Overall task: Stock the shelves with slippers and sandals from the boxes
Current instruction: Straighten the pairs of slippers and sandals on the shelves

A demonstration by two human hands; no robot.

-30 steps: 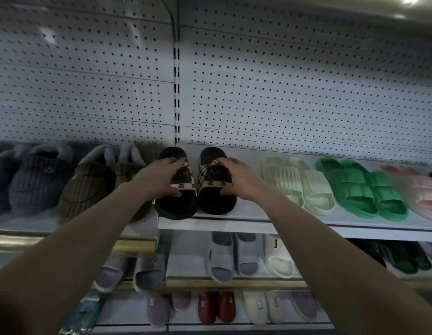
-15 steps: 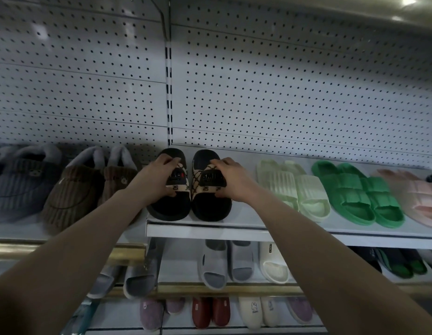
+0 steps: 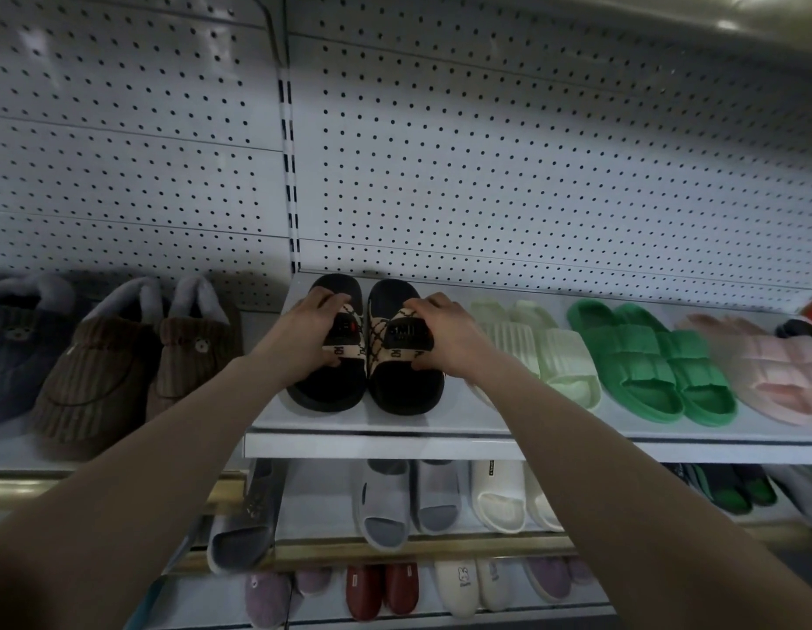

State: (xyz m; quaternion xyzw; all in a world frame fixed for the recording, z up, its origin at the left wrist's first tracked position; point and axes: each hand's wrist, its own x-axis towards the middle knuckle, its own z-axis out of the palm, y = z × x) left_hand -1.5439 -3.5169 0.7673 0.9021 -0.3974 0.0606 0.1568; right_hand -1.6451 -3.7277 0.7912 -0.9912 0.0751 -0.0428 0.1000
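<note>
With my left hand I grip the patterned strap of the left black sandal; my right hand grips the strap of the right black sandal. Both sandals sit side by side at the left end of the white shelf, just beside the pale green slides.

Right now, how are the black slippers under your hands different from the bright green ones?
The black slippers have a beige patterned strap; the green slippers are green all over. The left hand and right hand grip the black slippers by their straps; nothing touches the green slippers. The black slippers sit at the shelf's left end; the green slippers sit further right, past a pale pair. Both are slip-on pairs on one shelf.
</note>
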